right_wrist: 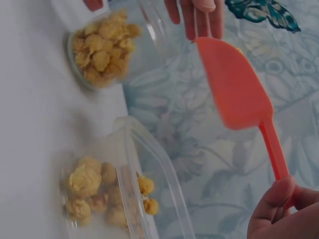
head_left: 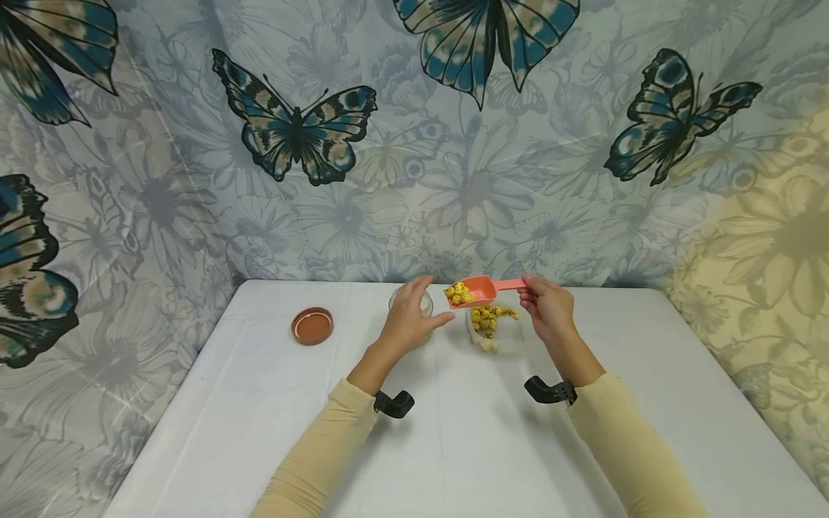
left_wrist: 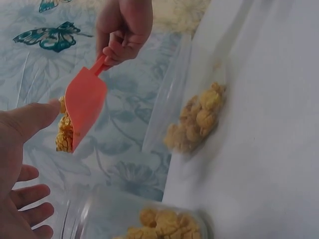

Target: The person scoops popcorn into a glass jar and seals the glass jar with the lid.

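My right hand (head_left: 549, 309) grips the handle of a coral-red scoop (head_left: 483, 291), raised above the table. Caramel popcorn (head_left: 458, 293) lies toward the front of its blade. My left hand (head_left: 409, 320) has thumb and fingers spread beside a clear jar (right_wrist: 144, 64), partly hidden behind it in the head view. In the left wrist view, the left thumb (left_wrist: 35, 118) is close to the popcorn at the scoop's edge; touching or not, I cannot tell. More popcorn (right_wrist: 102, 50) sits in the bottom of the jar. Below the scoop stands a clear plastic container (right_wrist: 167, 167) with popcorn inside.
A round brown lid (head_left: 313, 326) lies on the white-covered table (head_left: 272, 417), left of the jar. Behind the table's far edge hangs a butterfly-patterned cloth (head_left: 363, 223). Each wrist wears a black band.
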Available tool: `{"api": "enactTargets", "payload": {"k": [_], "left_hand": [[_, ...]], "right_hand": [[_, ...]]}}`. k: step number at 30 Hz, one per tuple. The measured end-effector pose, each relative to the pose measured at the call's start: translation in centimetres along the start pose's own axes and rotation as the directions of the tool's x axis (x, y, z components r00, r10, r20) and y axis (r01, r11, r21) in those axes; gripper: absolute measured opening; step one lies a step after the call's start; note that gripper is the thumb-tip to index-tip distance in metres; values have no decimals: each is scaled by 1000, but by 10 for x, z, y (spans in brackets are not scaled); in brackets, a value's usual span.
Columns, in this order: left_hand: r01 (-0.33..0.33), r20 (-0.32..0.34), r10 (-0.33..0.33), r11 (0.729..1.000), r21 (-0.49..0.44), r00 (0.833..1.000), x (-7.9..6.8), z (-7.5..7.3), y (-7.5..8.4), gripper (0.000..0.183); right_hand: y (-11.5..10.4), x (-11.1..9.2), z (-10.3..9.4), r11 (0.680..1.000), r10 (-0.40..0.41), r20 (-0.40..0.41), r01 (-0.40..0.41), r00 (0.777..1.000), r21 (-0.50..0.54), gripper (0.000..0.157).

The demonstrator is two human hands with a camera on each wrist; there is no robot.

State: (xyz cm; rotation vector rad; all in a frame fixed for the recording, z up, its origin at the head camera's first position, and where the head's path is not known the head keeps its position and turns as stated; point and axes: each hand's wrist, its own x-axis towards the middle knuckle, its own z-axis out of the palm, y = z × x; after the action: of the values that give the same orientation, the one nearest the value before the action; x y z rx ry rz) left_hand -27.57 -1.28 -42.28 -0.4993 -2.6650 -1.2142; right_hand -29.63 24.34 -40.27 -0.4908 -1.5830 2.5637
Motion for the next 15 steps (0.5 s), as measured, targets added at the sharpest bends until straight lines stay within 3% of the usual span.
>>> {"api": "enactTargets", "payload": {"k": [10, 15], "left_hand": [[49, -38, -48, 999, 14, 998, -1, -10, -18, 79], [91, -41, -91, 996, 3, 995, -1, -11, -25, 82]], "right_hand": [[10, 2, 14, 997, -12, 3, 12, 1000, -70, 7], [14, 2, 20, 998, -1, 27, 3, 1000, -69, 7]]}}
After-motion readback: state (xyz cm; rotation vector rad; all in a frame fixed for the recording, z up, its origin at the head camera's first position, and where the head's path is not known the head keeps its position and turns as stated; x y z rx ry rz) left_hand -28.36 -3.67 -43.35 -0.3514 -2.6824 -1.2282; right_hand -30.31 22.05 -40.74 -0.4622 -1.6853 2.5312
